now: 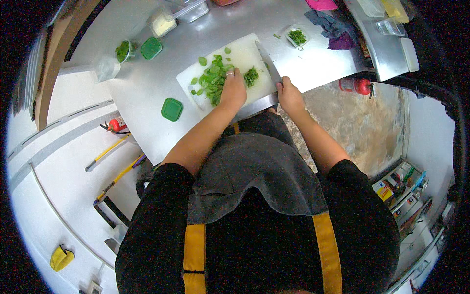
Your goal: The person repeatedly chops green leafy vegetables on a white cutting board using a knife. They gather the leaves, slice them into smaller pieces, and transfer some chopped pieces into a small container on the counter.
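Observation:
A white cutting board (188, 78) lies at a slant on the steel table. Loose green leaves (211, 84), which look like basil, are heaped on its left half, with a few scattered around. My left hand (234, 89), a ring on one finger, reaches into the heap's right side, its fingers bent and drawn together on leaves; the fingertips are partly hidden. Just right of it sits a small pile of cut green strips (251, 77). My right hand (291, 96) grips a knife (268, 60) by its handle, the wide blade pointing away along the board's right edge.
A green lid (172, 109) lies left of the board, another green lid (151, 48) farther back beside a tub of leaves (124, 51). Behind the board's right side stands a small container of cut greens (296, 36). Dark cloths (333, 27) lie at the back right.

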Action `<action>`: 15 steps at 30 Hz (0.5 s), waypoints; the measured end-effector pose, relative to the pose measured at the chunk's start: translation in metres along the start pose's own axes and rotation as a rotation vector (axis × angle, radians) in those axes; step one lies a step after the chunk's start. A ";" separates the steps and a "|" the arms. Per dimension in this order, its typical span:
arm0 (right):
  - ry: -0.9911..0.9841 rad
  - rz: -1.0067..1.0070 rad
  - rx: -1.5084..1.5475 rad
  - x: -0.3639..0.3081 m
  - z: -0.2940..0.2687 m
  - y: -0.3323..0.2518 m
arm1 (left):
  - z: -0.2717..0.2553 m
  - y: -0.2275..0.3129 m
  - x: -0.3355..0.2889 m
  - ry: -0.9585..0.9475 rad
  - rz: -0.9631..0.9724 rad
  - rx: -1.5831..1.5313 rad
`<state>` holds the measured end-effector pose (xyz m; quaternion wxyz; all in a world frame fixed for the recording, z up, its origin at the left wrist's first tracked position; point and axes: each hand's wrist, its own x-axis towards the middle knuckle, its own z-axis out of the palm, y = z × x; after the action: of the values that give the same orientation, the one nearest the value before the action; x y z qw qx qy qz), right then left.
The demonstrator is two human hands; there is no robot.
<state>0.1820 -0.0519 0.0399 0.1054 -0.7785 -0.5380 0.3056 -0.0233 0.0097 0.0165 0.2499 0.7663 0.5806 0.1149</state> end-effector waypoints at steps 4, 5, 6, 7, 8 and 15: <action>0.049 0.037 0.044 0.003 0.008 0.007 | 0.005 0.005 0.012 -0.101 0.013 -0.056; 0.043 0.024 0.039 0.001 0.012 0.008 | 0.007 0.007 0.016 -0.065 0.048 -0.059; 0.046 0.004 0.035 0.000 0.015 0.008 | 0.008 0.009 0.019 -0.056 0.069 -0.057; 0.007 0.004 0.007 -0.003 0.021 0.007 | 0.010 0.009 0.020 -0.056 0.053 -0.079; -0.027 -0.002 -0.021 -0.009 0.026 0.006 | 0.011 0.011 0.022 -0.087 0.021 -0.094; -0.112 -0.044 0.066 -0.021 0.045 -0.008 | 0.011 0.011 0.026 -0.101 -0.054 -0.299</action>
<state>0.1449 -0.0748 0.0156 0.1075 -0.7441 -0.5498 0.3639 -0.0017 0.0290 0.0096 0.3932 0.7093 0.5642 0.1545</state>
